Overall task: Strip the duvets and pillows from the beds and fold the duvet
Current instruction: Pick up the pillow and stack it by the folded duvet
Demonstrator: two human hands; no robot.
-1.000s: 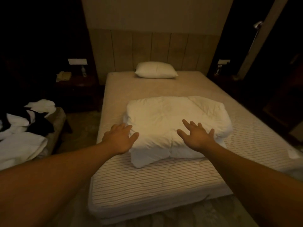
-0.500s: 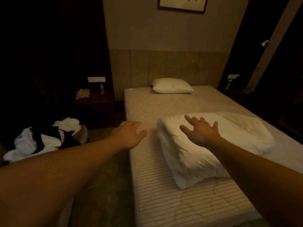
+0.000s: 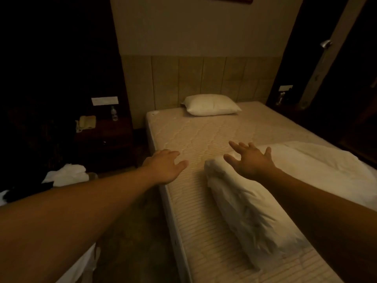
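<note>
A white duvet [image 3: 265, 197], folded into a thick bundle, lies on the bare striped mattress [image 3: 204, 137] at the right. A white pillow [image 3: 211, 104] rests at the head of the bed against the padded headboard. My right hand [image 3: 250, 160] hovers over the duvet's far left corner, fingers spread and holding nothing. My left hand [image 3: 165, 166] is held out above the mattress's left edge, open and empty too.
A dark nightstand [image 3: 106, 135] with a telephone [image 3: 86, 122] and a small bottle [image 3: 114, 113] stands left of the bed. White and black linen [image 3: 63, 177] is heaped on a second bed at the left. A narrow floor aisle runs between the beds. A door with a handle [image 3: 325, 44] is at the right.
My view has shifted leftward and closer along the bed's left side. Both hands have come off the folded duvet; the left one now hangs over the mattress edge.
</note>
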